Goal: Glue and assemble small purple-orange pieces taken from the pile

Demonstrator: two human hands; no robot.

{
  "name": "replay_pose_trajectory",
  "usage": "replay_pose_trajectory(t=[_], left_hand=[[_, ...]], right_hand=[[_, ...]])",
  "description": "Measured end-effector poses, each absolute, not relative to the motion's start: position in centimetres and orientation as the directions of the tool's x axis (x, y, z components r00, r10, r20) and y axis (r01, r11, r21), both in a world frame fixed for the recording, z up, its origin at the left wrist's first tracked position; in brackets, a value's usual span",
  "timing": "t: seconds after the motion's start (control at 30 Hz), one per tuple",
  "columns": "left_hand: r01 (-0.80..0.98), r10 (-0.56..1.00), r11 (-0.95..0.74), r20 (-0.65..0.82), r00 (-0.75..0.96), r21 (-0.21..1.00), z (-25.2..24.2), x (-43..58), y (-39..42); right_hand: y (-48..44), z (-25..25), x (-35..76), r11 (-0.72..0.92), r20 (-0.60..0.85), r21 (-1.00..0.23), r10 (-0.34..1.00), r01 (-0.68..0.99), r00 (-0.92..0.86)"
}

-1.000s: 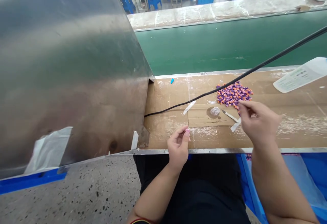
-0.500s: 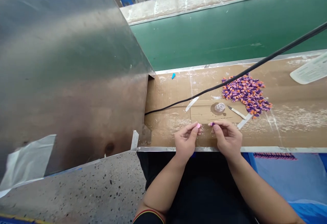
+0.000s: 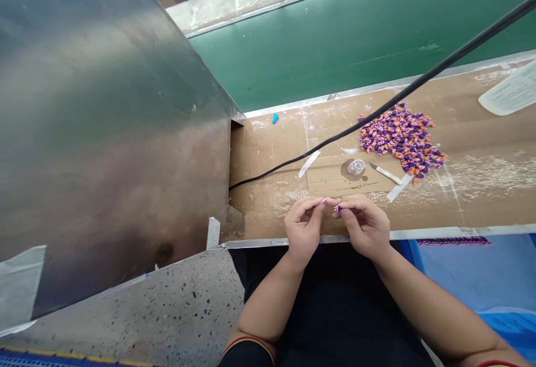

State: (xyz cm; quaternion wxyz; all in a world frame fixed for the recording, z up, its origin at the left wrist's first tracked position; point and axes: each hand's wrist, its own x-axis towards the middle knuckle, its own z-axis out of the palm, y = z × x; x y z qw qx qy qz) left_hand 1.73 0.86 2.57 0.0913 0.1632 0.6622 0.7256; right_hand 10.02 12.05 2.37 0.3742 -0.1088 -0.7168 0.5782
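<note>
Just over the near edge of the cardboard-covered bench (image 3: 268, 210), my left hand (image 3: 304, 227) pinches a small pink piece (image 3: 323, 201) between thumb and forefinger. Close beside it, my right hand (image 3: 367, 226) is closed on a small purple piece (image 3: 337, 208). The fingertips of both hands nearly meet, and fingers partly cover both pieces. Beyond them a small clear cup (image 3: 356, 167) stands on a taped cardboard sheet (image 3: 320, 180), with a wet patch around it. A white-handled craft knife (image 3: 386, 174) lies to the cup's right. Behind it spreads a heap of small purple, pink and orange pieces (image 3: 396, 138).
A large metal panel (image 3: 125, 132) rises on the left. A black cable (image 3: 335, 138) crosses above the bench. Further back are a small blue cone (image 3: 275, 118), a green belt (image 3: 335, 48) and a translucent white container (image 3: 508, 93). A blue bin (image 3: 460, 277) sits below at right.
My hands have come closer together, and the pink piece has turned from face-on to nearly edge-on. The whole view has shifted and tilted slightly.
</note>
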Motion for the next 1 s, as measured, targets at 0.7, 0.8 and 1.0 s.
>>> replay_pose_trajectory(t=[0.7,0.8,1.0], left_hand=[[-0.290,0.436,-0.225,-0.170,-0.884,0.930,2.0,0.5,0.7],[-0.295,0.474,-0.176,-0.181,-0.861,0.939,2.1,0.6,0.5],[-0.242,0.466,-0.178,-0.135,-0.874,0.954,2.1,0.9,0.4]], right_hand=[[11.8,2.1,9.7,0.332,0.483,-0.874,0.537,-0.354,-0.692],[11.7,2.0,9.7,0.320,0.477,-0.879,0.542,-0.354,-0.692],[11.8,2.1,9.7,0.355,0.492,-0.868,0.527,-0.346,-0.694]])
